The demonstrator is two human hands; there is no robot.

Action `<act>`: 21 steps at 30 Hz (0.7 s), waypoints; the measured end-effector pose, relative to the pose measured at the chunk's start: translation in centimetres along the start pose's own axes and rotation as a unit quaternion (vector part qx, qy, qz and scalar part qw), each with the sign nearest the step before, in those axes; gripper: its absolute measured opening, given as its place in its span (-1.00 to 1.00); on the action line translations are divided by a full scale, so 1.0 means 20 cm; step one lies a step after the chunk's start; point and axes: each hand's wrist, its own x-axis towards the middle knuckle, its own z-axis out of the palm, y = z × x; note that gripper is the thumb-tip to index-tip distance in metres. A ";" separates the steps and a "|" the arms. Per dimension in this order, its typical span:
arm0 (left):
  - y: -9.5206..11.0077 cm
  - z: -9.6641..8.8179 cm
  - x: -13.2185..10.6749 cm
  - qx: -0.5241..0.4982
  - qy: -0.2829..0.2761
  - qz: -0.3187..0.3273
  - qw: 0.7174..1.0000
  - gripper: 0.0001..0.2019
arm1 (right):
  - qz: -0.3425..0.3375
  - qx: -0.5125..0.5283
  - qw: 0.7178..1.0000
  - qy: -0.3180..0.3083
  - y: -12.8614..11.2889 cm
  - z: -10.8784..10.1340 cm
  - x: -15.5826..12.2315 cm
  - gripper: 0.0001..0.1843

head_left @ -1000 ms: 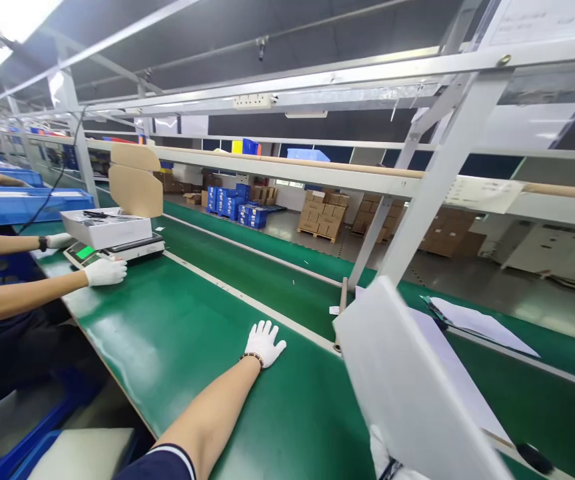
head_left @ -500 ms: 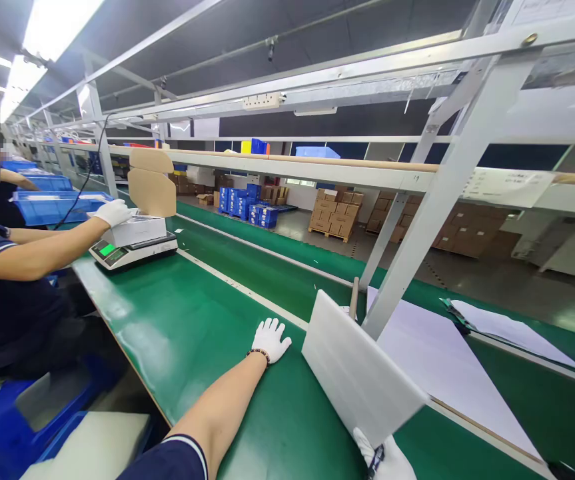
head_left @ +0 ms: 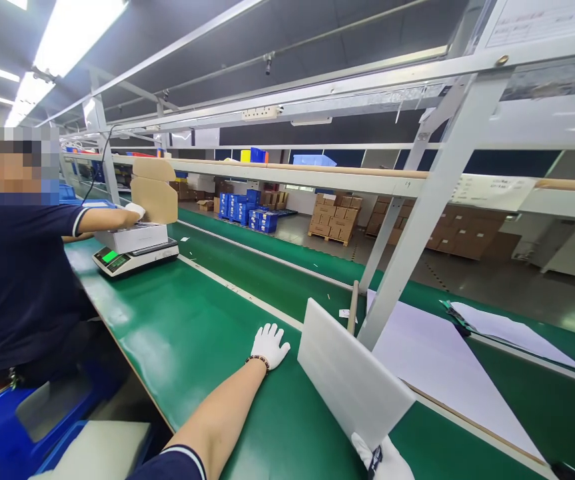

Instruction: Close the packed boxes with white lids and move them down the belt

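Right hand (head_left: 384, 460), gloved and half cut off by the bottom edge, grips the white panel (head_left: 352, 377) by its near corner; its long axis tilts up and away leftward. Left hand (head_left: 268, 345) lies open, flat on the tabletop (head_left: 192, 320) beside it.

Single head-worn camera, facing forward and slightly down along the green bench (head_left: 177, 333); hands near lower frame.

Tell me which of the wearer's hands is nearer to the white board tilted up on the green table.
Right. The right hand grips the white board at its lower near corner; the left hand lies flat on the green table, apart from the board's left edge.
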 end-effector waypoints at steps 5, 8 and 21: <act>0.00 -0.01 0.00 0.003 0.004 0.001 1.000 -0.47 | 0.014 0.000 1.000 0.015 0.01 0.00 0.00 -0.42; 0.01 -0.01 0.00 0.004 0.007 0.000 1.000 -0.48 | -0.008 0.007 0.999 0.040 0.03 0.01 -0.01 -0.42; -0.02 -0.07 -0.03 0.046 0.043 0.044 0.997 -0.63 | -0.089 0.072 0.992 0.046 0.01 -0.01 0.01 -0.52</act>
